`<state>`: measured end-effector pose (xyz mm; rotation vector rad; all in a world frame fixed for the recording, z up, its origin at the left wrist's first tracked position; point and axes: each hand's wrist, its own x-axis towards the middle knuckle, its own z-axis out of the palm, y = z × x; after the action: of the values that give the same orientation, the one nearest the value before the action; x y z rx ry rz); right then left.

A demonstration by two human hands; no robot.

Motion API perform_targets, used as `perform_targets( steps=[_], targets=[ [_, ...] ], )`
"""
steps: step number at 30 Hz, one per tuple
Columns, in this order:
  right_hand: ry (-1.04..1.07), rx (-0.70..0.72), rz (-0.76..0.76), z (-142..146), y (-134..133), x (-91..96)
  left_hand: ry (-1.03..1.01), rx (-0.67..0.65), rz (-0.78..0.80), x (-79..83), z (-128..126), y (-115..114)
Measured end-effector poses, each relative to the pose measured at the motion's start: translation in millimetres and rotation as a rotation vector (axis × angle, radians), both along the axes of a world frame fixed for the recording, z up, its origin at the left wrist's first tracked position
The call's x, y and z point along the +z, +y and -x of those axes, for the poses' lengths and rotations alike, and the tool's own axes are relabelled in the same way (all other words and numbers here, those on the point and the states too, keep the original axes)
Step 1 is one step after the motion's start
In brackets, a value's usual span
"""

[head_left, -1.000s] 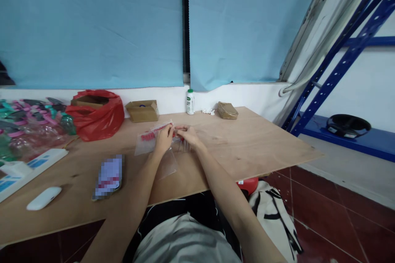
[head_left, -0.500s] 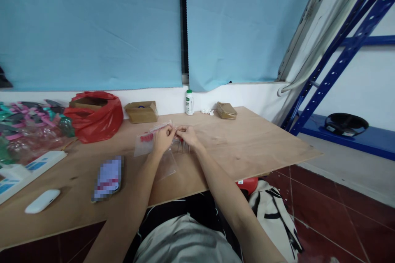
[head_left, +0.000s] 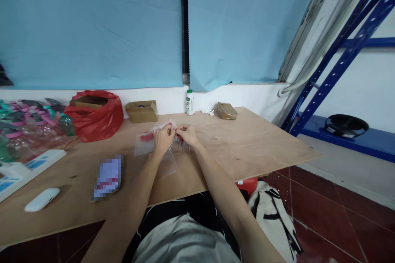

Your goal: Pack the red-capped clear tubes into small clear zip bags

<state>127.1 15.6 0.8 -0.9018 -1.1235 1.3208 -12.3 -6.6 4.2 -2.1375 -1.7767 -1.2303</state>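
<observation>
My left hand is closed in a pinch on a clear plastic bag, and a bit of red shows at its fingertips. Close beside it, my right hand pinches at the same crinkled plastic, fingertips nearly touching the left ones. Beneath the right hand lie several thin clear pieces with red ends, partly covered. Left of my left hand, small red pieces rest on or in a flat clear bag. Another flat clear bag lies between my forearms.
On the wooden table are a phone, a white case, a power strip, several spray bottles, a red bag, an open cardboard box, a white bottle and a brown package.
The clear plastic at my fingertips has shifted right and bunched up above both hands. A bit of red now shows at my left fingertips. Both hands stay in nearly the same place.
</observation>
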Motion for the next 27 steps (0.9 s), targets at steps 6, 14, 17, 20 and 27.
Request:
perform_targets(
  steps=[6,14,17,20,27],
  targets=[
    [-0.012,-0.061,-0.072,-4,2,1.9,-0.012,-0.003,-0.025,4.0,-4,-4],
    [-0.225,-0.08,-0.27,-12,6,-5.4,0.065,-0.107,0.037,-2.9,-4,0],
    [-0.256,-0.132,-0.282,-13,11,-9.5,0.038,-0.021,0.021,-1.4,-5,-3],
    [-0.275,-0.204,-0.257,-14,16,-13.8,-0.007,0.052,-0.03,3.7,-6,-9],
    [-0.096,-0.15,-0.159,-7,21,-20.6,-0.045,-0.004,-0.136,10.8,-2,-14]
  ],
)
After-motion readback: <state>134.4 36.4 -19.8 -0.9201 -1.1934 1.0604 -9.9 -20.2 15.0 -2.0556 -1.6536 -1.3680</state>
